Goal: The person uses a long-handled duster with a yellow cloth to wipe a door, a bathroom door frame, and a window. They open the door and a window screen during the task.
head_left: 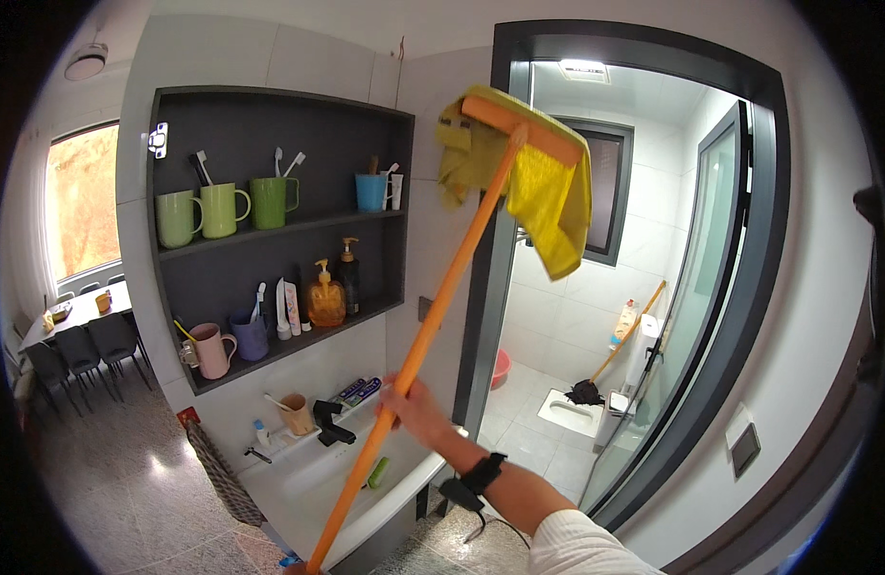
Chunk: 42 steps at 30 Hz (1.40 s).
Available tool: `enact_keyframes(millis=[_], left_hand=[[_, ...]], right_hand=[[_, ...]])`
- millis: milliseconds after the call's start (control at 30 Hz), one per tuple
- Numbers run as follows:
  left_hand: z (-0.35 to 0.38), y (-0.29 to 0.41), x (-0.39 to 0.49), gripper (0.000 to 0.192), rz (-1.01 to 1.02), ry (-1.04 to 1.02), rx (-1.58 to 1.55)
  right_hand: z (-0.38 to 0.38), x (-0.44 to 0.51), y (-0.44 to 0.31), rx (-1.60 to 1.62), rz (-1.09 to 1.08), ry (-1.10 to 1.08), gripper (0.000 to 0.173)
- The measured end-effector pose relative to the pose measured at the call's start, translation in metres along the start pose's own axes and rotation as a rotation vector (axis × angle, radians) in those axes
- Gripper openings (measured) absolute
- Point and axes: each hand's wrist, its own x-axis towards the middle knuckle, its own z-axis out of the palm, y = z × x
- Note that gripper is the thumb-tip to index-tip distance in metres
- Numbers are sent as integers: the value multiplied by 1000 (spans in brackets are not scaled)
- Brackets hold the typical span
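My right hand (413, 410) is closed around the orange pole (439, 316) of a flat-head mop, near the pole's middle. The orange mop head (514, 129) is raised in front of the wall and doorway, tilted down to the right. A yellow cloth (554, 208) is draped over it, with loose flaps hanging on both sides. Of my left hand (295, 568), only a sliver shows at the bottom edge, against the pole's lower end; its fingers are mostly cut off. A black band with a cable is strapped around my right wrist.
A dark wall niche (284, 251) holds cups, toothbrushes and pump bottles. Beneath it, a white sink (298, 496) has a black faucet (332, 424) and a green brush (377, 472). Right, a dark door frame (762, 215) opens onto a squat toilet (568, 411) and another mop (629, 330).
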Motion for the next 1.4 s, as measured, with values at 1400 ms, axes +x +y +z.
enact_keyframes(millis=[1400], left_hand=[[26, 190, 46, 24, -351, -349, -312]], right_hand=[[-135, 35, 17, 190, -349, 9, 45]])
